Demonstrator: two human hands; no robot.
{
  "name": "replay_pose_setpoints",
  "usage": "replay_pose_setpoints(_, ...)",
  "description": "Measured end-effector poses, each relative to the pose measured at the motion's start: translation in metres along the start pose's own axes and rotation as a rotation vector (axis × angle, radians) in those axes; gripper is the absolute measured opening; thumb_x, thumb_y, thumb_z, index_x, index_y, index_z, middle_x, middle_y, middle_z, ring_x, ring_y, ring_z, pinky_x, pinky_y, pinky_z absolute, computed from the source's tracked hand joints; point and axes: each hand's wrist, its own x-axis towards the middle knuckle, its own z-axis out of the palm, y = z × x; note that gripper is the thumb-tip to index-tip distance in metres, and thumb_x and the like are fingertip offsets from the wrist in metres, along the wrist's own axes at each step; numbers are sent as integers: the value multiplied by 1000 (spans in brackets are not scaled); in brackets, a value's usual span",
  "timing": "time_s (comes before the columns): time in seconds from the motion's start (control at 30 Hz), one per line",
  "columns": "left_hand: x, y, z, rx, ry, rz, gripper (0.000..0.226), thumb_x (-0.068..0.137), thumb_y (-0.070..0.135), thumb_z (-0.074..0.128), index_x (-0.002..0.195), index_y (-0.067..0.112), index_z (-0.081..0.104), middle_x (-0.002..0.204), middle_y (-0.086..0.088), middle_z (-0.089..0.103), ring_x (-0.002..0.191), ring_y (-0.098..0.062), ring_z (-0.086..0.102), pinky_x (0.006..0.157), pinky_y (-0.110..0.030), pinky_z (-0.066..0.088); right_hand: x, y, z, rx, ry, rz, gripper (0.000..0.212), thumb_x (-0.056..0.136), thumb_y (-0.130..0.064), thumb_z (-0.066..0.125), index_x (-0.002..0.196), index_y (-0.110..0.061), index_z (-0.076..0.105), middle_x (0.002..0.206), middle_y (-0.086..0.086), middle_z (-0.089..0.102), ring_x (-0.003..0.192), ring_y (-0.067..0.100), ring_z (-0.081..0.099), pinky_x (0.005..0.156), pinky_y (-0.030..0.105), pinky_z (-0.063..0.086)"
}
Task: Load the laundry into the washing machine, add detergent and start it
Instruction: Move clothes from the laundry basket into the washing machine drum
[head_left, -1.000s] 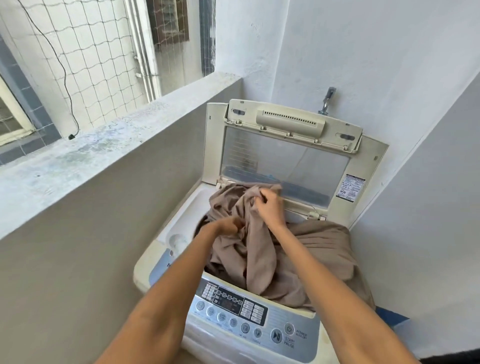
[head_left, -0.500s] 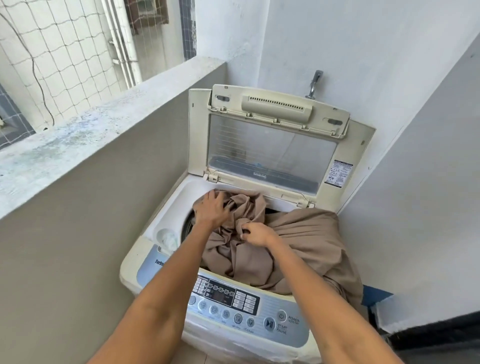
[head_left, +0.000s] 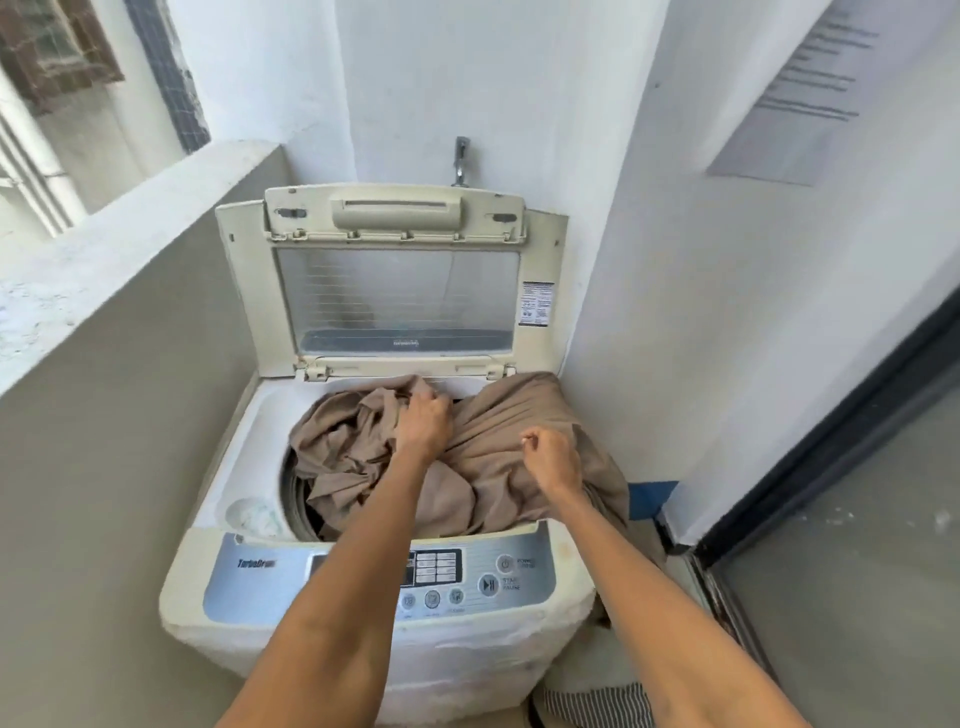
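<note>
A cream top-loading washing machine (head_left: 228, 613) stands in a corner with its lid (head_left: 395, 291) raised. A large beige cloth (head_left: 353, 447) fills the drum opening and spills over the machine's right rim. My left hand (head_left: 423, 423) grips a fold of the cloth near the back of the opening. My right hand (head_left: 553, 454) pinches the cloth on the right side, where it drapes over the rim. The control panel (head_left: 488, 577) lies along the front, partly hidden by my left forearm. No detergent container is in view.
A low concrete parapet (head_left: 119, 249) runs along the left. White walls close the back and right, with a tap (head_left: 460, 161) above the lid. A dark-framed glass door (head_left: 857, 519) is at right. Striped fabric (head_left: 592, 704) lies on the floor by the machine.
My left hand moved from the left of the drum opening toward its back middle. My right hand shifted right onto the part draped over the rim. The view turned right.
</note>
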Motion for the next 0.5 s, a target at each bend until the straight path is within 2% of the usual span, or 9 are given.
replay_pose_setpoints(0.13, -7, 73, 24, -137, -40, 233, 36, 92, 26, 49, 126, 18, 56, 133, -9, 51, 123, -30, 49, 102, -36, 37, -7, 40, -26, 220, 111, 254, 27, 93, -8, 48, 113, -13, 66, 120, 10, 65, 112, 28, 58, 91, 32, 46)
replay_pose_setpoints(0.23, -9, 116, 46, -141, -82, 316, 54, 88, 40, 56, 135, 16, 45, 140, -9, 44, 130, -31, 42, 108, -39, 34, -7, 73, -39, 300, 89, 366, 30, 93, -7, 47, 119, -11, 62, 123, 10, 63, 115, 28, 56, 92, 30, 43)
replay_pose_setpoints(0.33, -3, 152, 70, 102, -157, 416, 83, 83, 48, 61, 147, 13, 23, 153, -9, 22, 142, -31, 21, 116, -48, 19, 0, 102, -46, 334, 68, 409, 30, 93, -7, 48, 119, -12, 62, 122, 9, 64, 114, 27, 57, 90, 28, 43)
replay_pose_setpoints(0.37, 1, 162, 82, 211, -176, 423, 84, 85, 46, 59, 149, 12, 17, 156, -10, 16, 145, -31, 14, 117, -50, 15, 4, 114, -48, 343, 60, 418, 29, 93, -7, 49, 118, -12, 62, 121, 9, 64, 114, 26, 57, 90, 27, 43)
replay_pose_setpoints(0.43, 11, 177, 102, 387, -183, 383, 63, 94, 34, 47, 147, 11, 24, 155, -12, 17, 144, -32, 13, 115, -53, 15, 10, 135, -47, 366, 39, 429, 28, 92, -6, 50, 117, -11, 63, 120, 10, 65, 113, 25, 58, 91, 27, 43)
replay_pose_setpoints(0.5, 19, 183, 113, 513, -152, 363, 41, 97, 23, 35, 136, 14, 47, 145, -12, 35, 135, -32, 28, 110, -49, 24, 14, 152, -47, 369, 13, 440, 28, 92, -5, 50, 116, -9, 63, 119, 10, 65, 112, 25, 58, 89, 25, 42)
